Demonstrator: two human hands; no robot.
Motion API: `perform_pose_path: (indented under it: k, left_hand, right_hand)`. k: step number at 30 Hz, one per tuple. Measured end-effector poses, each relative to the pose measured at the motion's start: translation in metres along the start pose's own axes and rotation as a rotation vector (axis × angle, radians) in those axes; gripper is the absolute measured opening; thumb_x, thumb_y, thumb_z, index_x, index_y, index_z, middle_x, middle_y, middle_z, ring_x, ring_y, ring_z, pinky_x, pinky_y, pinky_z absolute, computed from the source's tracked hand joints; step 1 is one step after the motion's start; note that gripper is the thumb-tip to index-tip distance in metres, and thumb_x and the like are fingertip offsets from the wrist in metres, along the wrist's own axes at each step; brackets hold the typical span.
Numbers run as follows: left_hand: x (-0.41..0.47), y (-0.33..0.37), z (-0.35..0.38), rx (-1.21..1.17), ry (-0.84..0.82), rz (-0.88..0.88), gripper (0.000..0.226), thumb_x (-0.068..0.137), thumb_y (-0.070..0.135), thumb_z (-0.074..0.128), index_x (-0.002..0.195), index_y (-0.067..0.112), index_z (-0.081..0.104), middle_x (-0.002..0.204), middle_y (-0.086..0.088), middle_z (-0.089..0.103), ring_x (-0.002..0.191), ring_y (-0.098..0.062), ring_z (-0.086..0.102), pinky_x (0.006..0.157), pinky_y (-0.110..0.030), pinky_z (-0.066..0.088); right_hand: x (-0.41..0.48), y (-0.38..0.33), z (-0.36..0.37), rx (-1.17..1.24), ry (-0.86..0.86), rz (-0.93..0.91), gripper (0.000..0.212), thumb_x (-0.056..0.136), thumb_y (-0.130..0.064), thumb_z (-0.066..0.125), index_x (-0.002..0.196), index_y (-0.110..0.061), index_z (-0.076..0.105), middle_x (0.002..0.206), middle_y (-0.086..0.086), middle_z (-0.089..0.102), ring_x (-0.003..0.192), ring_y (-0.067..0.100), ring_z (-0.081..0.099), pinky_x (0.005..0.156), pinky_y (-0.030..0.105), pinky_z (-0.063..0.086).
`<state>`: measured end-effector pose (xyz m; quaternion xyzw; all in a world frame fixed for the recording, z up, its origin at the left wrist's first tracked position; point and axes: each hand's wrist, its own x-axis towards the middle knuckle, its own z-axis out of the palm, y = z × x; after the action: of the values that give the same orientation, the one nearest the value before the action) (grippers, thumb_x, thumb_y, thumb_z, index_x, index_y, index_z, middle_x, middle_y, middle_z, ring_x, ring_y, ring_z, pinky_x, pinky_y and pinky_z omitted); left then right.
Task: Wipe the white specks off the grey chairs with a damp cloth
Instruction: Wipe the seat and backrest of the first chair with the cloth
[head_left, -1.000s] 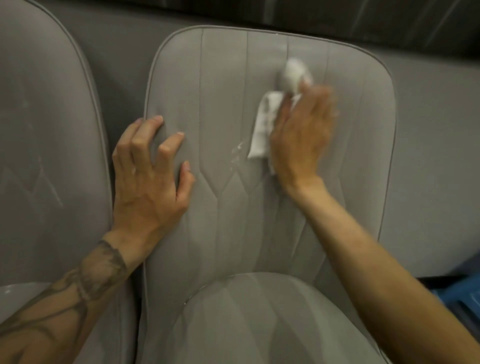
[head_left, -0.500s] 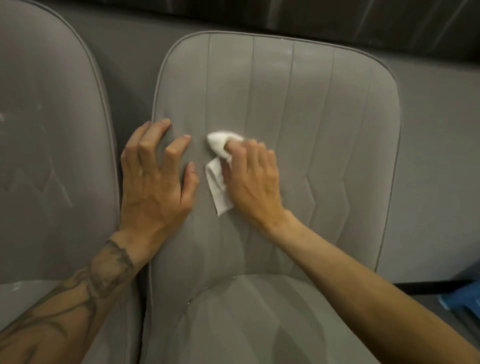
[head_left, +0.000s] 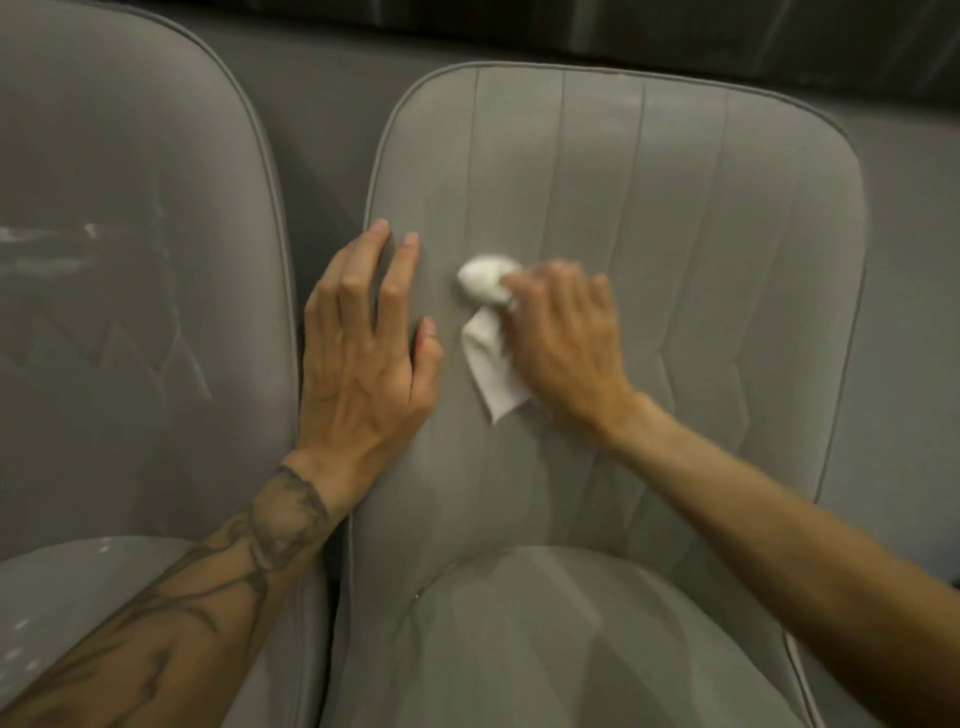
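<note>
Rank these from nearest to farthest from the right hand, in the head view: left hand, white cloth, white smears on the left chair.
1. The white cloth, gripped by the right hand itself.
2. The left hand, just beside it, on the same backrest.
3. The white smears, far off on the left chair.

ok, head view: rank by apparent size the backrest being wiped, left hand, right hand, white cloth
1. backrest, by far the largest.
2. left hand and right hand: much alike; the right is blurred with fingers curled, so not ranked apart.
3. white cloth, smallest as seen; part is hidden under the right hand.
</note>
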<state>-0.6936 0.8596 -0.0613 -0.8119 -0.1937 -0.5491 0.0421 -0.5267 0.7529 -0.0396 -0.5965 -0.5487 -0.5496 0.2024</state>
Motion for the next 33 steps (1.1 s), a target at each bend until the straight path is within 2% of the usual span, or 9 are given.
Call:
perform_pose_path:
  k: [4,6,10,12,17,19,24,29,33]
  left_hand:
    - [0.001,0.0,0.0,-0.003,-0.004,0.004,0.062,0.099,0.019,0.054,0.158,0.006,0.039,0.161,-0.023,0.037,0.146,-0.043,0.041,0.123,-0.052,0.033]
    - [0.0,-0.001,0.0,-0.002,0.004,0.007,0.06,0.1,0.018,0.052,0.157,0.006,0.04,0.161,-0.023,0.037,0.146,-0.042,0.041,0.123,-0.051,0.033]
    - [0.0,-0.003,0.001,-0.054,0.018,0.008,0.054,0.099,0.015,0.051,0.15,0.001,0.045,0.159,-0.026,0.04,0.145,-0.045,0.042,0.123,-0.052,0.033]
    - [-0.001,0.0,-0.001,-0.06,0.008,0.003,0.055,0.098,0.016,0.052,0.15,0.0,0.045,0.159,-0.027,0.039,0.145,-0.045,0.042,0.122,-0.053,0.034]
    - [0.0,-0.002,-0.001,-0.047,0.002,0.012,0.055,0.099,0.019,0.051,0.151,0.002,0.044,0.16,-0.025,0.039,0.146,-0.043,0.041,0.123,-0.051,0.033]
    - [-0.001,-0.002,0.0,-0.049,0.019,0.013,0.053,0.102,0.02,0.047,0.151,0.002,0.045,0.16,-0.025,0.039,0.146,-0.042,0.042,0.122,-0.05,0.034]
    - [-0.003,-0.002,0.001,-0.036,0.021,0.003,0.055,0.1,0.018,0.048,0.153,0.003,0.045,0.163,-0.023,0.038,0.147,-0.042,0.042,0.122,-0.051,0.035]
    - [-0.002,-0.003,0.003,-0.029,0.02,0.002,0.06,0.096,0.015,0.055,0.154,0.007,0.041,0.163,-0.021,0.036,0.148,-0.04,0.041,0.122,-0.05,0.034]
    - [-0.007,-0.002,0.003,-0.003,0.006,-0.001,0.063,0.097,0.014,0.056,0.157,0.006,0.039,0.165,-0.022,0.034,0.149,-0.041,0.04,0.122,-0.051,0.035]
  right_hand:
    - [0.09,0.034,0.016,-0.08,0.31,0.445,0.01,0.1,-0.023,0.052,0.106,-0.014,0.052,0.094,0.011,0.061,0.081,0.025,0.053,0.073,0.033,0.034]
    - [0.093,0.008,0.023,-0.028,0.343,0.527,0.018,0.099,-0.022,0.054,0.109,-0.009,0.062,0.099,0.012,0.063,0.087,0.027,0.054,0.077,0.036,0.037]
    - [0.01,-0.044,0.009,0.123,0.034,0.105,0.021,0.099,-0.021,0.059,0.116,-0.013,0.051,0.097,0.013,0.063,0.084,0.032,0.055,0.073,0.042,0.041]
    - [0.018,-0.025,0.006,0.08,0.014,0.005,0.016,0.101,-0.025,0.053,0.114,-0.016,0.046,0.094,0.012,0.064,0.082,0.031,0.056,0.073,0.041,0.037]
    - [0.079,-0.009,0.024,0.023,0.224,0.445,0.013,0.102,-0.026,0.051,0.111,-0.016,0.049,0.096,0.009,0.058,0.083,0.026,0.049,0.072,0.039,0.036]
    - [0.047,-0.035,0.026,0.076,0.197,0.416,0.018,0.103,-0.028,0.051,0.114,-0.014,0.051,0.096,0.012,0.059,0.085,0.03,0.049,0.073,0.042,0.037]
    - [-0.026,-0.019,0.004,0.02,-0.042,-0.011,0.019,0.102,-0.031,0.053,0.114,-0.017,0.05,0.094,0.01,0.066,0.079,0.03,0.059,0.071,0.04,0.036]
    - [0.015,0.017,0.019,-0.085,0.199,0.491,0.021,0.106,-0.03,0.034,0.116,-0.016,0.047,0.101,0.013,0.06,0.091,0.029,0.046,0.076,0.041,0.033]
    - [-0.061,-0.056,0.021,0.036,0.004,0.32,0.026,0.097,-0.026,0.061,0.118,-0.014,0.049,0.098,0.014,0.065,0.083,0.032,0.053,0.074,0.042,0.039]
